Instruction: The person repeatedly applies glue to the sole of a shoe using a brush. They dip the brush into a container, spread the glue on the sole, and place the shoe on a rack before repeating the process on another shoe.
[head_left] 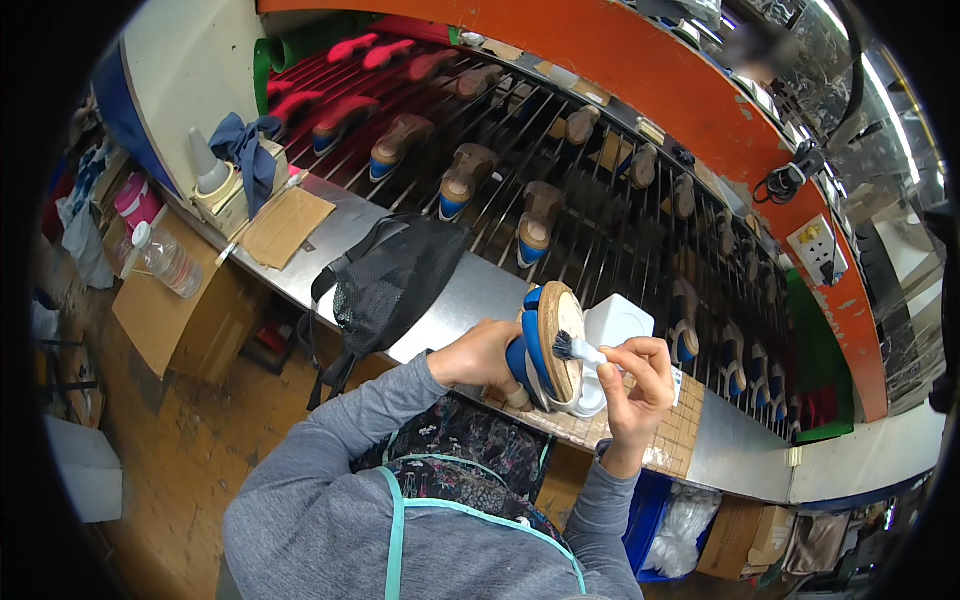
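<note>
My left hand [478,357] is closed around a blue sandal [537,352] with a tan sole, held tilted with its underside turned to the right. Between the fingers and thumb of my right hand [640,385] is a small brush [580,349] with a white handle and dark bristles. Its bristle end meets the sole, or hovers right at it; contact is hard to judge. Just behind the sandal stands a white plastic container [618,322], partly hidden by the shoe and my right hand.
Beyond the metal ledge [735,450], a roller conveyor [490,235] carries several shoes, some under red light. A black mesh bag [400,280] lies on the ledge to the left. Farther left are a cardboard box [215,325] and a plastic bottle [168,262]; a blue crate [648,525] stands below right.
</note>
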